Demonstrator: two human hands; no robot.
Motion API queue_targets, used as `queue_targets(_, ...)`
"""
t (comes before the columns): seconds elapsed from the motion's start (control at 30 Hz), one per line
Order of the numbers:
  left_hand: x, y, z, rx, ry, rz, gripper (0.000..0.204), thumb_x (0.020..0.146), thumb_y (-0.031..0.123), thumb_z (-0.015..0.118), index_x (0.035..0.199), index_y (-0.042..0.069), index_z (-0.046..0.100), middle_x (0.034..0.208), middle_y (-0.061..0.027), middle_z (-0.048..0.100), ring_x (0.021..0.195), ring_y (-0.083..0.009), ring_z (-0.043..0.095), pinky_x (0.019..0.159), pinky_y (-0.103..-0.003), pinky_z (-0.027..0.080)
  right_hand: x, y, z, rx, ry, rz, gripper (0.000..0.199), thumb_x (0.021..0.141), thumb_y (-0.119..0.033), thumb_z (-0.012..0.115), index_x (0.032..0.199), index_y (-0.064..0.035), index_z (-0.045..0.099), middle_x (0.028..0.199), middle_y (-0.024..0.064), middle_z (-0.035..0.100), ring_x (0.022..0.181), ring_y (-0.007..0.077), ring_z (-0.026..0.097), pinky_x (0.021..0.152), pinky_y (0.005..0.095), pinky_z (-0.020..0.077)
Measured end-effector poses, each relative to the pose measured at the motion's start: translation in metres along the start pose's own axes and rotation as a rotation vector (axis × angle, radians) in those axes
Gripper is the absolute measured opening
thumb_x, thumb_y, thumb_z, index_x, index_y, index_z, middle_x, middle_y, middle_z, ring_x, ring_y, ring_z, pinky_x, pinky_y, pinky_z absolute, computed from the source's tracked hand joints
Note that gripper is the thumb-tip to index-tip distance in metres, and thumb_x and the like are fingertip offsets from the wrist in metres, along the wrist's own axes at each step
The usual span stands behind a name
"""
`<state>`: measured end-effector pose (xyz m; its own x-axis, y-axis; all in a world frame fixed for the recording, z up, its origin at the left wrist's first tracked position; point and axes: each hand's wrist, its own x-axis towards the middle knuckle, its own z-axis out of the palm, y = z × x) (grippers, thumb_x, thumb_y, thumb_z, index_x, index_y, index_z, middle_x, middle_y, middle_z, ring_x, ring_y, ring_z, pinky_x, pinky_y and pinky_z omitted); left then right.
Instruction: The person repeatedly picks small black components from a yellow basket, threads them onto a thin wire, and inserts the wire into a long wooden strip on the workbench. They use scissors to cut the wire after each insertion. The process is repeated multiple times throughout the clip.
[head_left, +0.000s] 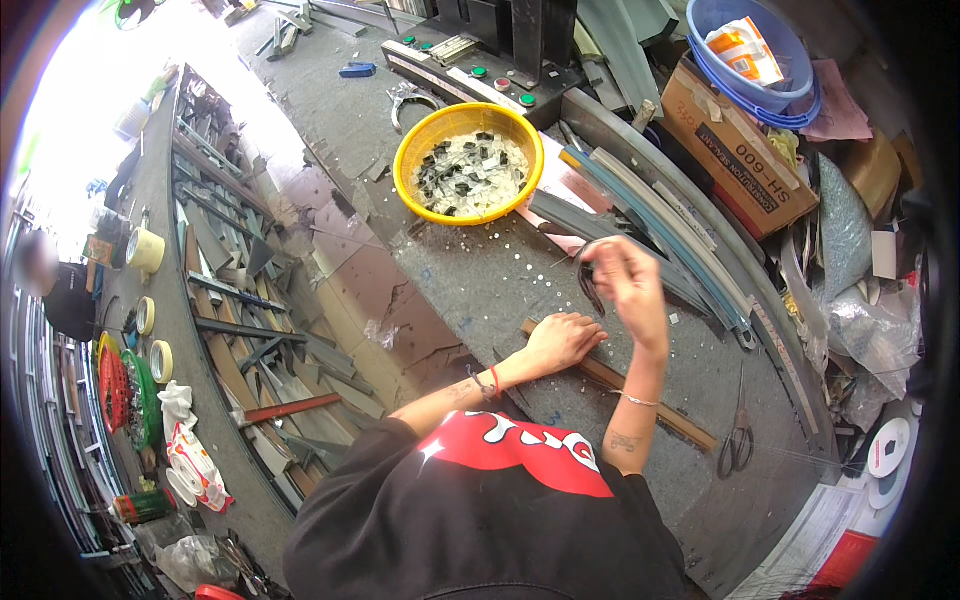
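Nearest, the left hand (563, 340) lies flat, fingers together, pressing a long brown wooden strip (640, 395) onto the grey worktop (480, 280). Just above it, the right hand (628, 280) is raised, fingertips pinching a thin dark curved band (588, 285). The springy band could slip from that light pinch and flick away. Farther off, the yellow plastic bowl (468, 162) of small black-and-white parts sits well apart.

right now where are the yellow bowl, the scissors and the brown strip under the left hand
yellow bowl (408, 150): head view, left rim
scissors (738, 447): head view, handles
brown strip (655, 408): head view, bare middle
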<state>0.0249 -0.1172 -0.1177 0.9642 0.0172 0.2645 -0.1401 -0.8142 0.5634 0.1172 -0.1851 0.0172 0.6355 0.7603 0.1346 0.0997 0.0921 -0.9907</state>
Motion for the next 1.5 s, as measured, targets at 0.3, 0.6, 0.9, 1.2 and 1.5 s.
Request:
queue_targets(0.3, 0.017, -0.004, -0.035, -0.758, 0.126, -0.233, 0.037, 0.085, 0.012, 0.053, 0.121, 0.006, 0.046, 0.112, -0.0079, 0.049, 0.099, -0.0188, 0.049, 0.084, -0.03, 0.042, -0.047, -0.044, -0.053, -0.034, 0.632, -0.18, 0.023, 0.098, -0.018, 0.046, 0.098, -0.0024, 0.063, 0.062, -0.0063, 0.04, 0.054, 0.0015, 0.033, 0.048, 0.0173, 0.0246)
queue_targets(0.6, 0.013, -0.002, -0.094, -1.735, 0.294, -0.149, 0.042, 0.074, -0.015, 0.039, 0.109, 0.006, 0.044, 0.125, -0.0127, 0.046, 0.115, -0.0214, 0.048, 0.103, -0.034, 0.037, -0.035, -0.032, -0.018, -0.223, 0.548, -0.114, 0.021, 0.095, -0.011, 0.049, 0.108, -0.0025, 0.064, 0.075, -0.0059, 0.048, 0.063, 0.0015, 0.036, 0.054, 0.0169, 0.0291)
queue_targets(0.9, 0.006, 0.012, -0.112, -1.625, 0.446, -0.281, 0.024, 0.093, 0.011, 0.053, 0.115, -0.001, 0.051, 0.115, -0.0133, 0.058, 0.1, -0.0159, 0.06, 0.088, -0.025, 0.05, -0.037, -0.027, 0.029, -0.102, 0.268, -0.138, 0.012, 0.09, -0.009, 0.059, 0.089, 0.0018, 0.063, 0.075, -0.0031, 0.048, 0.063, 0.0017, 0.036, 0.053, 0.0185, 0.0283)
queue_targets(1.2, 0.002, 0.021, -0.122, -1.655, 0.59, -0.263, 0.012, 0.091, 0.012, 0.059, 0.096, 0.004, 0.051, 0.11, -0.0156, 0.06, 0.097, -0.0192, 0.062, 0.085, -0.028, 0.051, -0.044, -0.035, 0.041, -0.168, 0.35, -0.299, 0.009, 0.085, -0.009, 0.063, 0.081, -0.0011, 0.062, 0.069, -0.003, 0.045, 0.059, 0.0035, 0.036, 0.05, 0.0196, 0.0266)
queue_targets(1.5, -0.003, 0.027, -0.123, -1.684, 0.55, -0.198, 0.023, 0.086, 0.012, 0.064, 0.102, 0.008, 0.049, 0.109, -0.0115, 0.058, 0.094, -0.0147, 0.061, 0.084, -0.023, 0.05, -0.046, -0.034, 0.045, -0.324, 0.323, -0.393, 0.006, 0.084, -0.005, 0.065, 0.083, -0.0005, 0.061, 0.069, 0.0015, 0.047, 0.055, 0.0068, 0.043, 0.046, 0.0227, 0.0322)
